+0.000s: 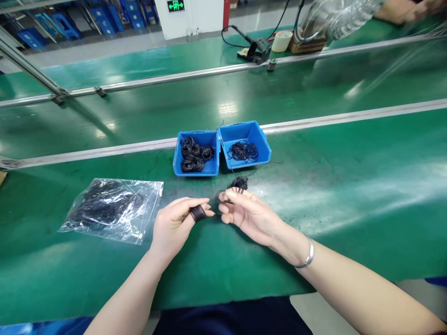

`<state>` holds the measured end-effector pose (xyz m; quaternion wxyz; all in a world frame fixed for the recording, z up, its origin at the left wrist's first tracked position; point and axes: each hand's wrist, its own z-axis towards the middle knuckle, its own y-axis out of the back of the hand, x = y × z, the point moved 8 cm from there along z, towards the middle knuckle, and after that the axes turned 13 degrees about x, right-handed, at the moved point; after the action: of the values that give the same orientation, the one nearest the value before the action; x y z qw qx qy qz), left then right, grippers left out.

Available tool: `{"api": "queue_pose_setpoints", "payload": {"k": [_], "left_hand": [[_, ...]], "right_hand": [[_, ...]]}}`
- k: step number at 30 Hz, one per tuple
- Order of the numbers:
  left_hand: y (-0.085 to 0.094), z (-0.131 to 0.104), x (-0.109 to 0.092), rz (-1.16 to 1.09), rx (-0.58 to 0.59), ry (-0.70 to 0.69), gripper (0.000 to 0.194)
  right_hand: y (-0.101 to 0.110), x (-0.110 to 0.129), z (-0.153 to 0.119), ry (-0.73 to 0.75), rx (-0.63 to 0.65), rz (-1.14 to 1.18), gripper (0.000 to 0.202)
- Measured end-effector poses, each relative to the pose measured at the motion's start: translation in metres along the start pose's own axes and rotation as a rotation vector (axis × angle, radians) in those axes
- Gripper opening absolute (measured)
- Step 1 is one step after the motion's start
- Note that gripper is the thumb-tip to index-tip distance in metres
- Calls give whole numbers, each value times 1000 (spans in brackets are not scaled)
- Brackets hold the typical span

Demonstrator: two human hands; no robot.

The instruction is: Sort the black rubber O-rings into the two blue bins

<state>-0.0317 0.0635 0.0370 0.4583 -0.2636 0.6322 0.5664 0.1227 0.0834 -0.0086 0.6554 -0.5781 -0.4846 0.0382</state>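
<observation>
Left grip [172,224] holds black loops [198,213] beside the right grip [252,215]

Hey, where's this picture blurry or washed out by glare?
In the head view, pale glare streaks the glossy green tabletop, especially at right; in the head view, the clear plastic bag of black strands shows small white reflections; in the head view, another person's bare arm, top right, looks smeared, and the dark ring-like shape at the bare right hand is blurred.

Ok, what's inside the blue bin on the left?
The blue bin holds several bundles of thin black loops, heaped together, with blue inner wall showing behind them. Whatever lies under the heap is covered and cannot be seen.
</observation>
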Motion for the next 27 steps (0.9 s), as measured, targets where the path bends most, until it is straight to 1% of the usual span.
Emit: {"api": "queue_pose_setpoints", "payload": {"k": [2,4,7,12,16,22,27], "left_hand": [[0,0,3,-30,-2,21,21],[0,1,2,-17,-1,17,21],[0,1,-3,54,-1,-4,20],[-1,1,-16,206,-11,-79,21],[-3,1,-23,292,-9,-151,24],[-9,0,-26,334,17,-212,28],[-7,1,-23,316,28,-212,28]], "right_hand": [[0,1,0,3,2,51,11],[-2,0,1,-15,18,36,12],[-5,-2,2,-43,41,-80,17],[-5,-1,0,-21,-9,-324,18],[-9,-5,-1,-38,-8,-425,20],[-7,-8,-2,-64,-9,-475,22],[-4,-9,0,-92,12,-380,22]]}}
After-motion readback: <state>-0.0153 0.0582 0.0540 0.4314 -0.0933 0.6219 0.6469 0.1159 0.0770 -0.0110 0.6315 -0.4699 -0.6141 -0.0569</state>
